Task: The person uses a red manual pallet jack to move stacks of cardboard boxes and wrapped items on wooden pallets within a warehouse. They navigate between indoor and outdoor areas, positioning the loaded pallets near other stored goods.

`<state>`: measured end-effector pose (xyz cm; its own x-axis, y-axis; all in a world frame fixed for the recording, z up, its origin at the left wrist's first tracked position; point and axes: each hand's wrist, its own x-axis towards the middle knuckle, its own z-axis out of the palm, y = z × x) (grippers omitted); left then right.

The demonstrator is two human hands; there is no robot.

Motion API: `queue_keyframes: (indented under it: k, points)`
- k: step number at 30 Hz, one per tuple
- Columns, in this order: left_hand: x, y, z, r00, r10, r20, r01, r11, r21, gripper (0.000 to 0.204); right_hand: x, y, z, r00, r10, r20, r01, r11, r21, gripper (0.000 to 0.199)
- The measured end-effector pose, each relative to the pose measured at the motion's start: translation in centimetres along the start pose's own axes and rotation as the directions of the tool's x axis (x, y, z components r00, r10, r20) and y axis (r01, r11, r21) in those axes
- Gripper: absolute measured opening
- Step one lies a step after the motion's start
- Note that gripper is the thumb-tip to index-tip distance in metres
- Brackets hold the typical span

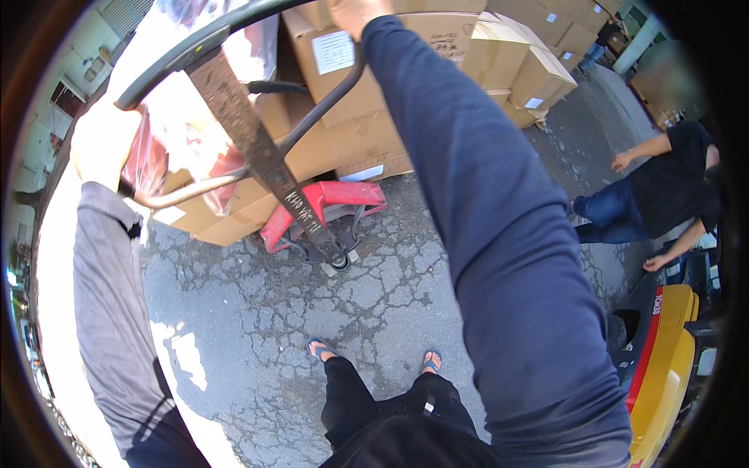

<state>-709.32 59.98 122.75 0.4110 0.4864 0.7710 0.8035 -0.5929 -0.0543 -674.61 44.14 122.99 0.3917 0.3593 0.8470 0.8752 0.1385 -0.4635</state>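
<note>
A hand pallet jack (324, 204) with a red base stands in front of me, its worn dark steel shaft rising toward me to a looped handle (175, 58). My left hand (105, 140), washed out by sunlight, is closed round the left corner of the loop. At the upper edge my right hand (355, 12) is closed at the loop's right corner; its fingers are partly cut off by the picture edge. Just beyond the jack are stacked cardboard boxes (374, 136), and clear plastic wrap (187, 132) covers the left part of the load.
A person (663, 187) in a dark shirt and jeans stands at the right. Below them is a yellow and red vehicle (663, 374), perhaps a forklift. Cracked asphalt (273, 296) lies under my sandalled feet. More boxes (554, 27) and another person (601, 39) are farther back.
</note>
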Motion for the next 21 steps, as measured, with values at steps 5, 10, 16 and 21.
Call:
queue_keyframes:
  k: [5, 10, 16, 21]
  points:
    - [4.9, -2.4, 6.2, 0.996, 0.082, 0.033, -0.085, 0.993, 0.076, 0.041, 0.8, 1.6, 2.9, 0.982, -0.184, 0.036, 0.187, 0.951, -0.246, 0.023]
    - [5.0, -4.2, 10.7, 0.981, 0.095, -0.168, -0.110, 0.990, -0.084, 0.040, -3.9, -2.0, 3.5, 0.988, 0.010, -0.152, -0.029, 0.992, -0.125, 0.038]
    - [7.0, -3.1, 11.5, 0.935, 0.315, -0.165, -0.335, 0.936, -0.110, 0.037, -8.3, -4.9, 2.1, 0.929, -0.048, -0.366, -0.064, 0.956, -0.286, 0.049]
    - [6.1, -2.1, 11.4, 0.953, 0.164, -0.255, -0.223, 0.949, -0.224, 0.033, -9.8, -6.4, 0.8, 0.906, -0.071, -0.417, -0.023, 0.976, -0.215, 0.049]
